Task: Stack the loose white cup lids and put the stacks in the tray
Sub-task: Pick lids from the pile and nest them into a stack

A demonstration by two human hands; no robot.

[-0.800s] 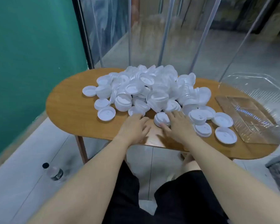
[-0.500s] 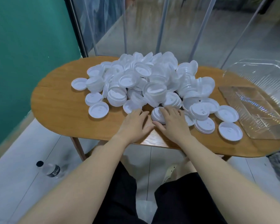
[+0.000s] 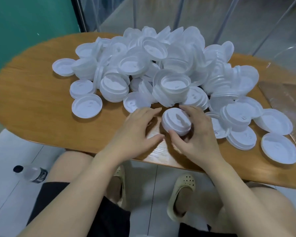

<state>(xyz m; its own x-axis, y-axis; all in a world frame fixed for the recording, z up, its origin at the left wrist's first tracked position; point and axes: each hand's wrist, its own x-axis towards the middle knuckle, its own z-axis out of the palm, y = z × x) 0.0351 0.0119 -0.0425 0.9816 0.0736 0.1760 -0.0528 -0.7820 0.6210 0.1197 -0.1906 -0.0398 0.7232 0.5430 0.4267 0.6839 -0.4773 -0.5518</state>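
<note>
Right hand (image 3: 197,134): curls round a small stack of lids (image 3: 176,123), just above the worktop (image 3: 32,106).
Left hand (image 3: 137,127): fingers relaxed, beside the stack, holding nothing.
Advice: square the rims before adding more.
Loose lids (image 3: 161,65): one heap, too many to count.
Tray (image 3: 287,96): one, far right, apparently without lids.

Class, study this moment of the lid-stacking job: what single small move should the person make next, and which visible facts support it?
Probably the left hand should pick up the nearest loose white plastic cup lid and seat it on the short stack of white lids that the right hand grips. That stack is still low, the left hand holds nothing, and the clear plastic tray at the right table edge shows no stacks.
</note>
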